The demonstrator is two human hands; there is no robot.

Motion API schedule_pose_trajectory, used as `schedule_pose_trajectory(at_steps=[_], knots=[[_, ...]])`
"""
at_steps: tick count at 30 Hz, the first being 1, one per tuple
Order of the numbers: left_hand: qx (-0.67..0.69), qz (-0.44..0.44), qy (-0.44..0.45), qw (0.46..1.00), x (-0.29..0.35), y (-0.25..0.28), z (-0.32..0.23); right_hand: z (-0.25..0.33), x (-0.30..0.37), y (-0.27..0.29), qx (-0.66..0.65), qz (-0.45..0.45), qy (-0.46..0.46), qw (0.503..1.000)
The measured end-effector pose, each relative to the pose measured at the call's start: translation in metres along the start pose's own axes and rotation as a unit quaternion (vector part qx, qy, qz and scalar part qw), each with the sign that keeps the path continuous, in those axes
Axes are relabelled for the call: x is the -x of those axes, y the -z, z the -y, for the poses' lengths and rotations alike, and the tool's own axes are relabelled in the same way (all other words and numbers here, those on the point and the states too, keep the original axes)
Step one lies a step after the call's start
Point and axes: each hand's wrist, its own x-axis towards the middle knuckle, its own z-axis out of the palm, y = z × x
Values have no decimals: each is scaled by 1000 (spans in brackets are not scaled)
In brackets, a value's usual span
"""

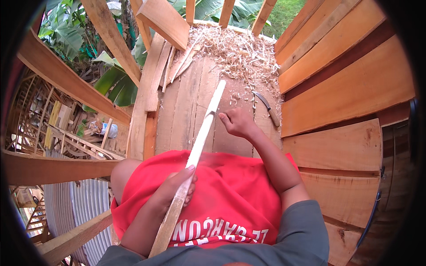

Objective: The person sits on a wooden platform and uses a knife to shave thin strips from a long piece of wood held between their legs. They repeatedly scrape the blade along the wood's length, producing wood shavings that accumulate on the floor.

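Observation:
A long pale wooden stick [202,138] slants from beside my body up past my knees, with its far part whittled white and its near end rougher and browner. My left hand [175,188] is wrapped round its lower part, above the red cloth over my lap. Near the far end, my right hand [238,122] is closed in a fist just right of the stick. A thin, dark blade-like edge [212,112] crosses the stick beside that fist and looks like a knife; its handle is hidden in the fingers. A curved knife [267,107] with a wooden handle lies on the planks.
Curled wood shavings [239,51] heap at the far end of the plank floor [186,111]. Loose wood strips [175,66] lie at its left edge. A board wall [337,93] stands close on the right, and upright posts [111,40] line the left.

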Motion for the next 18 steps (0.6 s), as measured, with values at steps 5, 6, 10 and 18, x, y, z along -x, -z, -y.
schedule_pose_trajectory(at_steps=[5,6,10,18], knots=[[-85,-35,4,996,-11,-9,4,-55,-13,-6,58,-8,-77,995],[-99,-41,5,994,-14,-9,6,-59,-14,-9,77,-11,-95,992],[-78,-41,3,996,-12,-8,7,-11,-7,11,88,126,27,988],[-67,-45,28,996,-9,-10,2,-37,-4,6,12,109,45,993]])
